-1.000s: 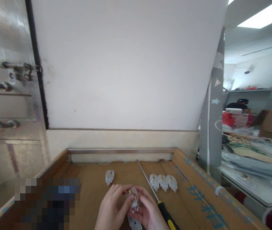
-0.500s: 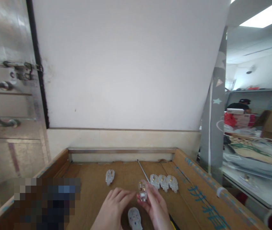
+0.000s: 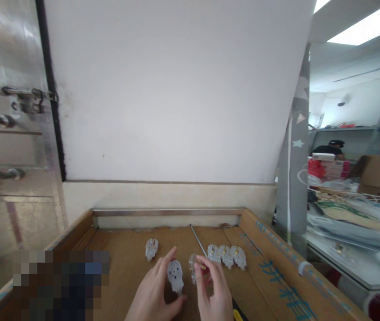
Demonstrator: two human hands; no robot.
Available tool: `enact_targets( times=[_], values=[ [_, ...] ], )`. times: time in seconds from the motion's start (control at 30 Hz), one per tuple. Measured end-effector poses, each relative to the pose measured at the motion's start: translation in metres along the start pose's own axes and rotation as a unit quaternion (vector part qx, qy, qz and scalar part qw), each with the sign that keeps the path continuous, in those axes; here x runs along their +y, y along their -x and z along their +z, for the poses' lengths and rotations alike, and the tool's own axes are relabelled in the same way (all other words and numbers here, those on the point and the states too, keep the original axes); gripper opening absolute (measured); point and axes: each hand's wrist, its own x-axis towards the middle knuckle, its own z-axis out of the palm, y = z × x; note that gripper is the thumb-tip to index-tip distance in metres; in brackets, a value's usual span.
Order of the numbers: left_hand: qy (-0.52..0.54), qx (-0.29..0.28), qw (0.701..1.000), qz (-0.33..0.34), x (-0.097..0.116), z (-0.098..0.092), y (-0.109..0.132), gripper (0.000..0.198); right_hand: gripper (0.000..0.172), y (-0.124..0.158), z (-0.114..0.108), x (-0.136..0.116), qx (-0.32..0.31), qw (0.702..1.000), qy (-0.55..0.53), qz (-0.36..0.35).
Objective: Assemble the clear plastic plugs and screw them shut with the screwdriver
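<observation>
My left hand (image 3: pixel 154 287) grips a whitish plug cover (image 3: pixel 175 275) with several holes in its face, thumb at its narrow lower end and fingers along its left side. Just to the right, my right hand (image 3: pixel 214 285) pinches a clear plastic plug half (image 3: pixel 193 267) with brass-coloured metal in it. The two pieces are close together but apart. A similar clear plug part (image 3: pixel 151 248) lies farther back on the left. Three more clear plug parts (image 3: pixel 226 256) lie in a row beyond my right hand, beside the thin shaft of a screwdriver (image 3: pixel 198 240).
Cardboard with raised sides (image 3: pixel 270 261) lines the work surface. A black and yellow handle (image 3: pixel 239 310) shows partly beside my right wrist. A white wall panel (image 3: pixel 176 98) stands behind, a metal door (image 3: pixel 12 147) at left. At right, a cluttered table (image 3: pixel 360 263) and a person (image 3: pixel 330 149) farther back.
My left hand has taken hold of the plug cover, which has come up off the cardboard and turned. My right hand has tilted the clear plug half and shifted slightly left.
</observation>
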Motion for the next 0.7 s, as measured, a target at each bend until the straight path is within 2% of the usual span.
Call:
enact_targets(
  times=[0.1,0.4,0.57,0.7],
  values=[
    [0.023,0.017,0.999,0.027,-0.006,0.006,0.000,0.081,0.017,0.002,0.002,-0.004,-0.017,0.999,0.007,-0.040],
    [0.044,0.032,0.995,0.083,-0.003,0.013,0.001,0.081,0.022,0.002,0.006,-0.012,-0.071,0.994,0.011,-0.087],
    [0.041,0.040,0.994,0.096,-0.002,0.015,0.001,0.081,0.021,0.004,0.006,-0.008,-0.060,0.995,-0.008,-0.074],
    [0.045,0.040,0.994,0.090,0.000,0.015,0.001,0.078,0.019,0.004,0.005,-0.010,-0.084,0.995,-0.034,-0.034]
  ],
)
